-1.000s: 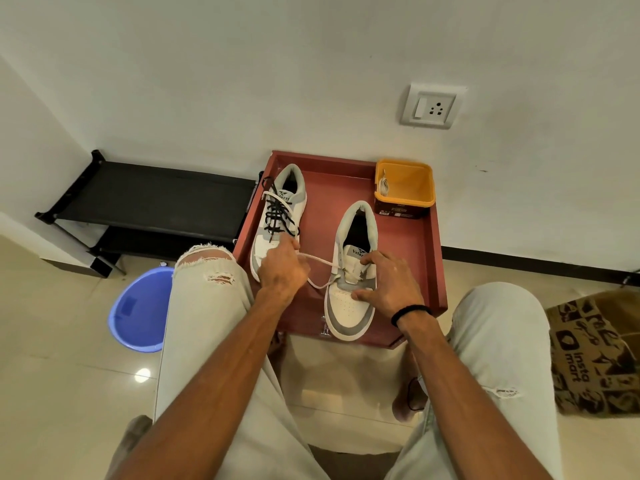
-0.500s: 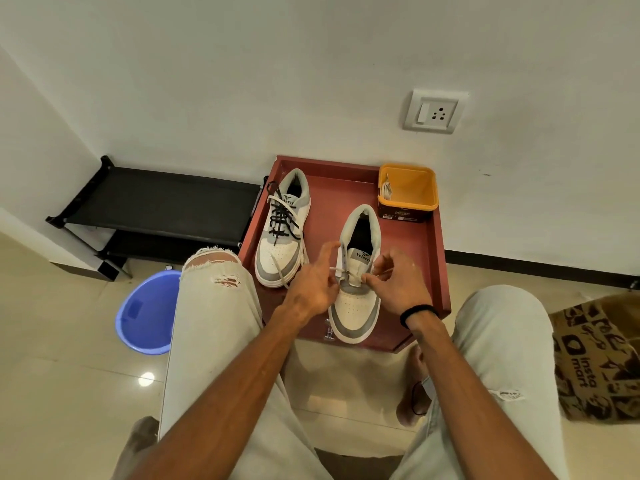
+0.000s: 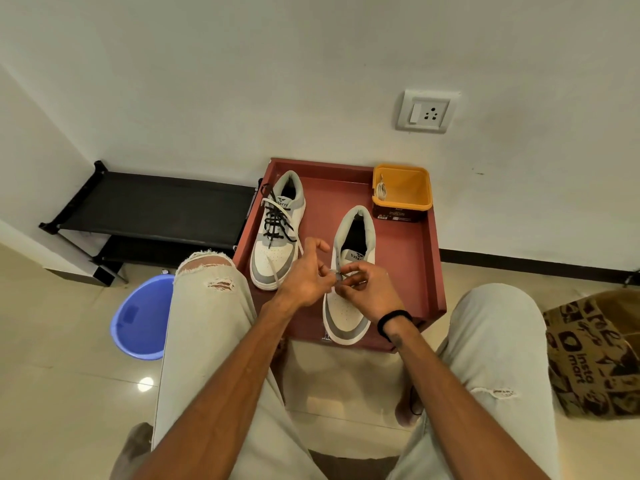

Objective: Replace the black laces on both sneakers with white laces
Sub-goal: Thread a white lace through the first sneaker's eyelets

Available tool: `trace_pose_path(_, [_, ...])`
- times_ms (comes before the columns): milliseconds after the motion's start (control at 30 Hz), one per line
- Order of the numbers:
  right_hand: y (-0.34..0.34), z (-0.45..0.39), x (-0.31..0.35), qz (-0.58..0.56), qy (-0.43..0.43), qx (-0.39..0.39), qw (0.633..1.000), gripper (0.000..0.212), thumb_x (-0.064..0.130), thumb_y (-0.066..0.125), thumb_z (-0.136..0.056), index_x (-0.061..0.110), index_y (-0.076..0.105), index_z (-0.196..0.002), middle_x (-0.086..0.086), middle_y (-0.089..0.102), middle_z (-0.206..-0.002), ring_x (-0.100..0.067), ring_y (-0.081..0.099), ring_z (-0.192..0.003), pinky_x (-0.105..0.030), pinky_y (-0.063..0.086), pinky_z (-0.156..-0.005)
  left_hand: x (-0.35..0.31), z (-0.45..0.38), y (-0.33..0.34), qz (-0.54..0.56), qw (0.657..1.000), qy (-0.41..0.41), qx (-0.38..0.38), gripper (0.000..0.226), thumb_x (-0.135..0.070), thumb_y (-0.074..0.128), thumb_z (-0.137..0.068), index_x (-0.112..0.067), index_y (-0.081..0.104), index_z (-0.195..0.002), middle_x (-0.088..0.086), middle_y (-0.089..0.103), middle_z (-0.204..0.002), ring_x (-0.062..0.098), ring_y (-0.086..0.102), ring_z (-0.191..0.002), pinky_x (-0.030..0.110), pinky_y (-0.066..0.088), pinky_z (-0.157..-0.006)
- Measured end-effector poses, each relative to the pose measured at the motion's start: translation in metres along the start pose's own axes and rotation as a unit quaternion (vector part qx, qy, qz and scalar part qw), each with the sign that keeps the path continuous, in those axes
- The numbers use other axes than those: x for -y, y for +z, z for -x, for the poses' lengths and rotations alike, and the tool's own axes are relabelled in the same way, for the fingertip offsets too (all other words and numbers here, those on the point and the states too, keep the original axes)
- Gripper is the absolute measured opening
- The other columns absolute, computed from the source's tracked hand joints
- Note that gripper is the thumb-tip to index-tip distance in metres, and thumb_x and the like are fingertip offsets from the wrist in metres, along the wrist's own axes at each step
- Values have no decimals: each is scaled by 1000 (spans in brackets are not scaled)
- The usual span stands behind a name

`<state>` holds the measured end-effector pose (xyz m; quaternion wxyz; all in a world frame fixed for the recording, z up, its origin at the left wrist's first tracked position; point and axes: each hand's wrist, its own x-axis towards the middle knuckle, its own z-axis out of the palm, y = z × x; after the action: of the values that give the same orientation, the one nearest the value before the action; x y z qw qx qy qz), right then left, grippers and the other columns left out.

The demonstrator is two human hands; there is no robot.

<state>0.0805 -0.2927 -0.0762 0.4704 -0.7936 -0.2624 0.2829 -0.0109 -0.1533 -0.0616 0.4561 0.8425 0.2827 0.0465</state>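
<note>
White lace (image 3: 333, 276) pinched by both hands.

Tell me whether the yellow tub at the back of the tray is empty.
Not empty. The yellow tub stands open, and a coiled white lace lies against its left inner wall.

On the red tray (image 3: 420, 271), bare floor lies open between the 2 sneakers and right of the right sneaker (image 3: 349, 306). The orange tub (image 3: 403, 194) blocks the far right corner. The tray's raised rim and the wall (image 3: 311, 81) behind bound any reach.
</note>
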Motion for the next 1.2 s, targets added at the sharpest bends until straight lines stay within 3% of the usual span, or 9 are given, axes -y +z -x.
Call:
trace_pose_path(200, [1, -9, 3, 88, -76, -31, 993, 28, 27, 85, -83, 23, 74, -108, 9, 66, -87, -5, 64, -74, -18, 52, -68, -16, -18, -50, -71, 994, 56, 68, 34, -4, 74, -90, -23, 66, -117, 0, 74, -87, 6, 71, -72, 24, 58, -72])
trace_pose_path(333, [2, -18, 22, 72, -103, -38, 991, 20, 40, 82, -84, 27, 77, -99, 11, 68, -91, -8, 64, -76, -19, 52, -69, -51, -24, -92, -124, 981, 60, 138, 31, -7, 76, -89, -20, 70, -117, -4, 77, -88, -1, 72, -75, 11, 53, -69])
trace_pose_path(567, [-12, -15, 41, -88, -122, -75, 986, 7, 19, 80, -87, 12, 78, -88, -1, 75, -81, -5, 64, -68, -17, 51, -65, -118, -16, -121, 4, 985, 103, 139, 31, -17, 78, -90, -16, 70, -120, 0, 79, -92, 13, 76, -85, 21, 59, -79])
trace_pose_path(667, [-23, -15, 41, -154, -110, -98, 977, 9, 13, 82, -85, 14, 77, -93, -5, 73, -82, -8, 65, -69, -24, 55, -67, -144, -16, -114, 101, 980, 97, 139, 33, -12, 76, -91, -7, 68, -123, 8, 78, -96, 16, 75, -90, 20, 57, -79])
trace_pose_path(767, [-36, -13, 42, -234, -92, -83, 964, 23, 18, 84, -84, 18, 77, -106, -9, 76, -93, -16, 70, -77, -34, 60, -71, -165, -21, -100, 163, 968, 90, 166, 32, -8, 69, -96, -3, 65, -127, 18, 76, -107, 26, 74, -100, 32, 60, -89])
trace_pose_path(833, [-44, -11, 43, -257, -88, -84, 959, 16, 21, 82, -87, 14, 78, -100, -3, 76, -87, -13, 67, -73, -33, 58, -69, -175, -26, -89, 185, 963, 82, 179, 32, 1, 62, -98, -2, 63, -130, 21, 74, -112, 32, 72, -108, 40, 58, -98])
trace_pose_path(933, [-54, -9, 42, -267, -78, -102, 955, 11, 18, 78, -90, 8, 78, -96, 1, 73, -77, -10, 65, -65, -30, 55, -65, -181, -34, -76, 177, 966, 98, 162, 40, 11, 66, -90, -2, 64, -128, 20, 75, -113, 32, 73, -108, 45, 55, -102])
trace_pose_path(1067, [-70, -3, 38, -284, -62, -129, 948, 18, 18, 75, -93, 2, 75, -103, -7, 71, -80, -10, 63, -64, -25, 56, -62, -173, -41, -62, 78, 986, 115, 87, 40, 0, 83, -80, -7, 72, -117, 9, 78, -102, 20, 76, -97, 43, 59, -97])
trace_pose_path(1200, [-81, -4, 33, -323, -27, -154, 933, 15, 24, 79, -89, 12, 76, -96, 2, 69, -70, -11, 61, -63, -29, 56, -65, -160, -42, -48, 56, 992, 100, 55, 42, 0, 84, -78, -10, 72, -117, 6, 77, -104, 16, 76, -95, 39, 60, -93])
